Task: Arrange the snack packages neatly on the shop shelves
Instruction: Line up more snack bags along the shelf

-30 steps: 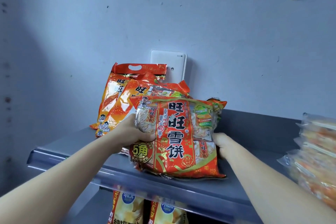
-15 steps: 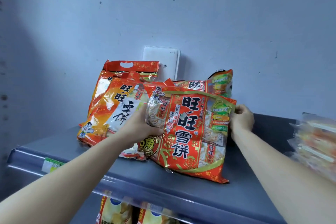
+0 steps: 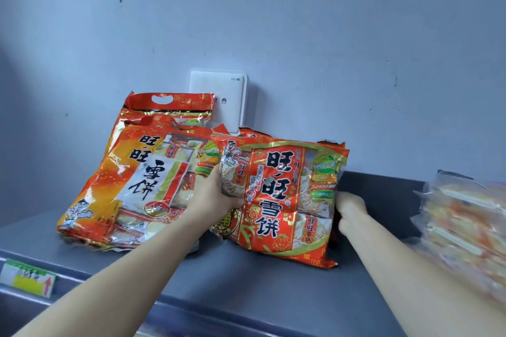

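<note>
Hidden: right hand [image 3: 351,206] curled at the red bag [image 3: 282,197]'s right edge, fingertips behind it, so I cannot tell whether it grips
Blurred: clear packs [image 3: 465,227] far right of the white box [image 3: 219,96], smeared and cut off
Left hand [image 3: 216,197]: fingers wrapped round the red bag's left edge
Red bag: glossy crinkled foil, flat rectangle, propped on the grey shelf [image 3: 246,287] below-right of the white box
Orange bags [image 3: 131,172]: shiny, overlapping, below-left of the white box, rear one with a handle slot
</note>
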Demonstrator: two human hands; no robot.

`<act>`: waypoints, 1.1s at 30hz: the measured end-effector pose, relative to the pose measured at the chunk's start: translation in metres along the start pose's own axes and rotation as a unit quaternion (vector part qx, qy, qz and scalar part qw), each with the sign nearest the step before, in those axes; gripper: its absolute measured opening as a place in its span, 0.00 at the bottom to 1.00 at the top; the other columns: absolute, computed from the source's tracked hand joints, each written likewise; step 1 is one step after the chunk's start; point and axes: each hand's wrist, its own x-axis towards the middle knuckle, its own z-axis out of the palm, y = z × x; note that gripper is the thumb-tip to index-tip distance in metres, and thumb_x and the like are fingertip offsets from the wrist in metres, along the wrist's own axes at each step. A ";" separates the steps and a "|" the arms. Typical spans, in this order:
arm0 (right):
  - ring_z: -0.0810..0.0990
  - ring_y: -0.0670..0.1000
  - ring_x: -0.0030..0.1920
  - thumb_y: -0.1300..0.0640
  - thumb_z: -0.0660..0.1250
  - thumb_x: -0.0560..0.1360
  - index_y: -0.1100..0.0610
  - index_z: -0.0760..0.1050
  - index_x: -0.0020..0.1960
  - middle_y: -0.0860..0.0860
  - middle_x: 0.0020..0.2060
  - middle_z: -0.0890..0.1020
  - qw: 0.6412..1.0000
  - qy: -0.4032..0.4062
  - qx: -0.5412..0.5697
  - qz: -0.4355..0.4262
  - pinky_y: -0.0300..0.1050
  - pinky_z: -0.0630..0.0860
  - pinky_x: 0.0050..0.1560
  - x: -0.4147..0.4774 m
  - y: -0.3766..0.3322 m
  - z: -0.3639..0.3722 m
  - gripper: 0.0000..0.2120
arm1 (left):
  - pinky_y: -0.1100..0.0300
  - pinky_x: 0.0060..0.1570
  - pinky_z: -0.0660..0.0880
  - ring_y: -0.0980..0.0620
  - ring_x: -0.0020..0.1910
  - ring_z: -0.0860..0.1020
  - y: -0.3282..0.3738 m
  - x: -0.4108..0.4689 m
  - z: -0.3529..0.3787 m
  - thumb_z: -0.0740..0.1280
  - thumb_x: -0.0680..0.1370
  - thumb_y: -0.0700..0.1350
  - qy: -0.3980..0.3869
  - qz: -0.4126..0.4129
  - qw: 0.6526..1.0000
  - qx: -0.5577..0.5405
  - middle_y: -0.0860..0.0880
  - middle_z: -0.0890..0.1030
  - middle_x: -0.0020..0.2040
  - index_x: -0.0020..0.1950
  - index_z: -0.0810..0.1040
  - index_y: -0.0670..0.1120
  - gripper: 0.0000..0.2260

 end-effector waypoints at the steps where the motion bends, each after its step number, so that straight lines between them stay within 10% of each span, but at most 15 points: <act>1: 0.78 0.54 0.39 0.61 0.61 0.78 0.60 0.73 0.40 0.55 0.40 0.79 0.999 0.024 0.041 -0.002 0.47 0.74 0.37 -0.005 -0.005 0.002 0.08 | 0.56 0.58 0.69 0.45 0.67 0.71 0.001 0.000 0.002 0.77 0.70 0.45 0.006 -0.001 1.000 0.005 0.46 0.71 0.70 0.77 0.57 0.49 0.41; 7: 0.76 0.51 0.56 0.52 0.58 0.78 0.54 0.74 0.58 0.49 0.55 0.78 0.934 0.149 0.045 -0.321 0.49 0.73 0.57 -0.053 -0.059 0.027 0.12 | 0.48 0.66 0.67 0.45 0.70 0.66 -0.005 -0.002 -0.001 0.74 0.69 0.60 0.069 0.030 0.977 0.200 0.47 0.69 0.71 0.76 0.57 0.47 0.43; 13: 0.72 0.50 0.61 0.54 0.64 0.76 0.54 0.77 0.57 0.49 0.56 0.78 0.820 -0.001 -0.169 -0.547 0.46 0.67 0.60 -0.106 -0.079 0.080 0.11 | 0.46 0.65 0.68 0.45 0.69 0.66 -0.021 0.002 -0.038 0.71 0.68 0.65 0.040 0.042 0.966 0.253 0.47 0.67 0.71 0.76 0.60 0.52 0.41; 24: 0.76 0.52 0.52 0.50 0.66 0.75 0.53 0.74 0.59 0.49 0.56 0.78 0.768 -0.218 -0.397 -0.452 0.46 0.75 0.53 -0.121 -0.074 0.215 0.14 | 0.39 0.67 0.61 0.41 0.74 0.58 -0.098 0.059 -0.157 0.64 0.71 0.69 0.083 -0.096 0.945 0.303 0.43 0.58 0.75 0.76 0.56 0.51 0.41; 28: 0.76 0.55 0.58 0.51 0.64 0.76 0.55 0.72 0.64 0.52 0.60 0.76 0.777 -0.222 -0.436 -0.396 0.51 0.74 0.60 -0.106 -0.079 0.259 0.18 | 0.41 0.65 0.69 0.39 0.69 0.67 -0.117 0.085 -0.177 0.75 0.63 0.66 0.019 -0.162 0.981 0.100 0.43 0.64 0.73 0.78 0.47 0.51 0.54; 33: 0.77 0.57 0.56 0.47 0.63 0.76 0.55 0.73 0.54 0.53 0.54 0.79 0.816 -0.183 -0.436 -0.332 0.56 0.70 0.64 -0.081 -0.080 0.294 0.13 | 0.43 0.54 0.76 0.41 0.55 0.76 -0.126 0.100 -0.188 0.82 0.56 0.55 -0.034 -0.214 0.974 -0.062 0.45 0.75 0.59 0.68 0.64 0.48 0.46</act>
